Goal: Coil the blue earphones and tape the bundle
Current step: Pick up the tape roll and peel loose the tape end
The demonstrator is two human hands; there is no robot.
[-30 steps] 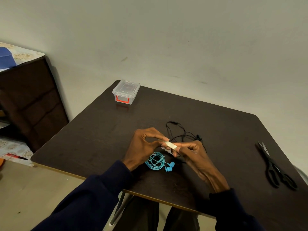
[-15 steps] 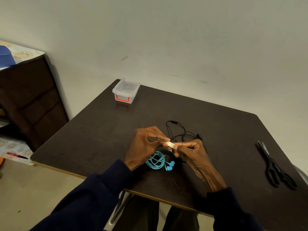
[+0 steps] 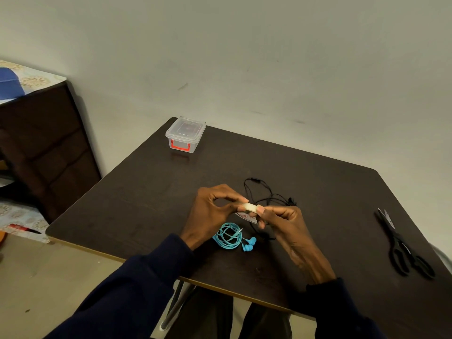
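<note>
The blue earphones [image 3: 230, 237] lie coiled in a loose ring on the dark table [image 3: 146, 196], their two earbuds resting at the coil's right side. Just above them a short pale strip of tape [image 3: 251, 207] is stretched between both hands. My left hand [image 3: 212, 211] pinches its left end between thumb and forefinger. My right hand [image 3: 281, 216] pinches the right end. Under the hands, a bit of white tape roll [image 3: 247, 216] shows on the table, mostly hidden.
Tangled black earphones [image 3: 264, 194] lie behind my hands. Black scissors [image 3: 403, 245] rest near the table's right edge. A clear lidded box with red clasps [image 3: 186, 134] sits at the far left corner. A dark cabinet [image 3: 41, 148] stands left of the table.
The hands have barely moved; the tape strip stays pinched between them, held slightly higher and flatter than a second ago. The blue coil has not shifted.
</note>
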